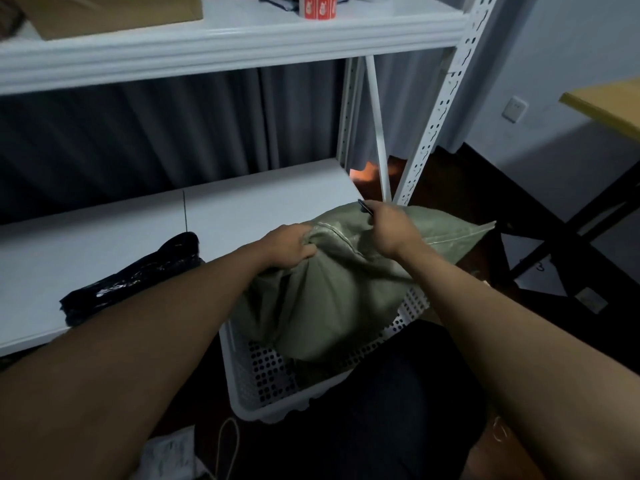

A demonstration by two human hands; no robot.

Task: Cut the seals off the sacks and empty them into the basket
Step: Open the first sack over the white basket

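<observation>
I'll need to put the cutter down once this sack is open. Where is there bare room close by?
The lower shelf is bare between the black bag and the sack, and left of the black bag. The basket is crowded: the sack fills it, gripped by the left hand, with the right hand holding the cutter.

The scene is dim and a little soft, with cool light that falls from above on the white shelf (242, 39), deep shadow under it, a small orange glow (367, 173) behind the post, and the wide lens bends the straight lines near the edges.
</observation>
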